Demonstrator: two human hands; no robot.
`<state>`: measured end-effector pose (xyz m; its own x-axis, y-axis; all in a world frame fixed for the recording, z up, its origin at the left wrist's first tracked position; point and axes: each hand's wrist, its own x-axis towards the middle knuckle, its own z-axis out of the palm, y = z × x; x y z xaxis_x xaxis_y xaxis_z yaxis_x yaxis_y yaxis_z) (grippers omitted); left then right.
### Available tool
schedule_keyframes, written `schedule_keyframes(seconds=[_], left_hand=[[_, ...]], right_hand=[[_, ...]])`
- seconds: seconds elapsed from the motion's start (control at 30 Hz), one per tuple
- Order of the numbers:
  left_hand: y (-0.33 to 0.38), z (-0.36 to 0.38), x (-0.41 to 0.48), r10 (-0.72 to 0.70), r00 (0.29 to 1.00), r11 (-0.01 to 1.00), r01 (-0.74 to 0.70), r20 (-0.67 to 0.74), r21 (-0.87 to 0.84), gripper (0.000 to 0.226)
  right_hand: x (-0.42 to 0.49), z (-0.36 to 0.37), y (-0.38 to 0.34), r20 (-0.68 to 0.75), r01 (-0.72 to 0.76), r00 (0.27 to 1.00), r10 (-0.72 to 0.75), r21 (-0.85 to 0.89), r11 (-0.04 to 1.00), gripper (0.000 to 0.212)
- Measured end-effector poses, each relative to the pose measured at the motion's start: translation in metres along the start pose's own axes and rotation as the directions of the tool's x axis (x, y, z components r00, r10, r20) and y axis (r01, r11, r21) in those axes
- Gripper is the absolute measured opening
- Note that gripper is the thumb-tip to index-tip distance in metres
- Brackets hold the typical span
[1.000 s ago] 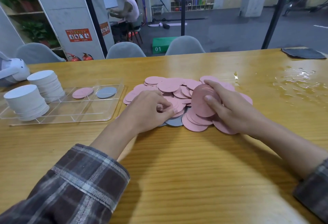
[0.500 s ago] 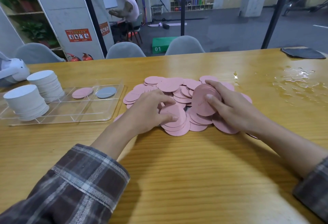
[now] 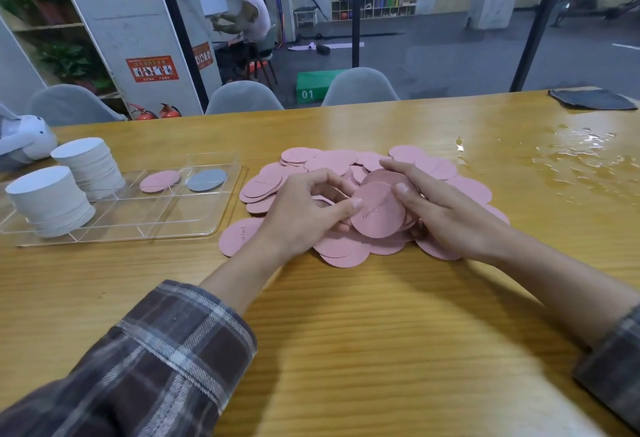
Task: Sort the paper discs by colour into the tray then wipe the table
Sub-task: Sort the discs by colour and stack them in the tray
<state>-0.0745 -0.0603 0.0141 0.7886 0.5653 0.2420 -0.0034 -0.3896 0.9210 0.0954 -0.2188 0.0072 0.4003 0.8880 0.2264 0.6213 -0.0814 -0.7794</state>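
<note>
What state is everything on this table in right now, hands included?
held pink discs, small stack, tilted, between both hands.
left hand, pinches its near edge.
right hand, grips its far side.
pink pile, loose on the table, unsorted.
tray, holds two white stacks, one pink disc, one grey disc.
cloth, flat, untouched.
spill, wet, unwiped.

Wooden table (image 3: pixel 346 332), wet at the right.
It bore a tray (image 3: pixel 156 209), piled discs (image 3: pixel 332 159), a cloth (image 3: pixel 592 99) and spilled water (image 3: pixel 581 156).
</note>
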Motion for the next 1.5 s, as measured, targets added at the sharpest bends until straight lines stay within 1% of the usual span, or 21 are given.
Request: schedule_keyframes(seconds=[0.17,0.3,0.4,0.47,0.5,0.57,0.67,0.73,0.87,0.97,1.03,1.13,1.3,1.4,1.5], left_hand=[[-0.001,0.009,0.0,0.027,0.997,1.0,-0.027,-0.069,0.006,0.015],[0.0,0.012,-0.001,0.069,0.993,0.996,-0.063,-0.098,0.055,0.018],[-0.001,0.009,0.002,0.126,0.988,0.987,-0.117,-0.084,0.111,0.017],[-0.001,0.0,0.006,0.16,0.986,0.96,-0.144,-0.045,0.24,0.014],[-0.001,-0.007,0.007,0.144,0.99,0.937,-0.134,-0.008,0.322,0.013],[-0.001,-0.022,0.006,0.06,0.994,0.897,-0.091,0.086,0.433,0.014],[-0.001,-0.036,0.002,-0.015,0.98,0.871,-0.086,0.2,0.484,0.026],[-0.001,-0.037,0.003,-0.017,0.979,0.868,-0.088,0.205,0.49,0.028],[0.002,-0.033,0.003,-0.027,0.979,0.885,-0.071,0.203,0.461,0.023],[0.006,-0.037,0.004,-0.003,0.981,0.922,-0.073,0.196,0.381,0.011],[0.009,-0.038,0.006,0.027,0.983,0.952,-0.081,0.182,0.296,0.006],[0.007,-0.028,0.005,0.025,0.992,0.993,-0.038,0.122,0.11,0.007],[-0.001,-0.003,0.006,0.041,0.999,0.999,-0.042,0.014,0.023,0.009],[-0.001,0.008,0.004,0.044,0.998,0.999,-0.043,-0.042,0.012,0.013],[0.002,0.013,0.002,0.045,0.998,0.999,-0.045,-0.044,-0.001,0.014]], right_hand=[[-0.001,-0.001,-0.005,0.02,-0.007,1.0,0.006,0.045,0.999,0.045],[-0.002,0.0,-0.009,0.061,0.016,0.998,-0.012,-0.062,0.998,0.053],[-0.002,0.0,-0.009,0.059,0.029,0.998,-0.024,-0.09,0.996,0.055],[-0.002,-0.001,-0.007,0.046,0.025,0.999,-0.021,-0.076,0.997,0.053],[-0.002,-0.001,-0.005,0.037,0.018,0.999,-0.016,-0.062,0.998,0.052],[-0.002,-0.001,-0.004,0.019,0.001,1.0,-0.001,-0.034,0.999,0.05],[-0.001,-0.001,-0.003,0.001,-0.014,1.0,0.014,-0.007,1.0,0.049],[-0.002,-0.001,-0.002,-0.008,-0.019,1.0,0.019,0.002,1.0,0.049],[0.0,-0.002,0.001,-0.014,-0.034,0.999,0.033,-0.006,0.999,0.048],[0.002,-0.002,0.001,-0.003,-0.047,0.999,0.047,0.002,0.999,0.047],[0.002,-0.002,0.002,0.002,-0.046,0.999,0.046,0.013,0.999,0.046],[0.002,-0.001,0.003,0.006,-0.041,0.999,0.041,0.032,0.999,0.044],[0.002,0.0,0.002,-0.01,-0.069,0.997,0.07,0.089,0.994,0.043],[0.0,-0.001,-0.004,0.008,-0.051,0.999,0.051,0.044,0.998,0.054],[-0.001,0.0,-0.007,0.051,-0.016,0.999,0.02,-0.065,0.998,0.059]])
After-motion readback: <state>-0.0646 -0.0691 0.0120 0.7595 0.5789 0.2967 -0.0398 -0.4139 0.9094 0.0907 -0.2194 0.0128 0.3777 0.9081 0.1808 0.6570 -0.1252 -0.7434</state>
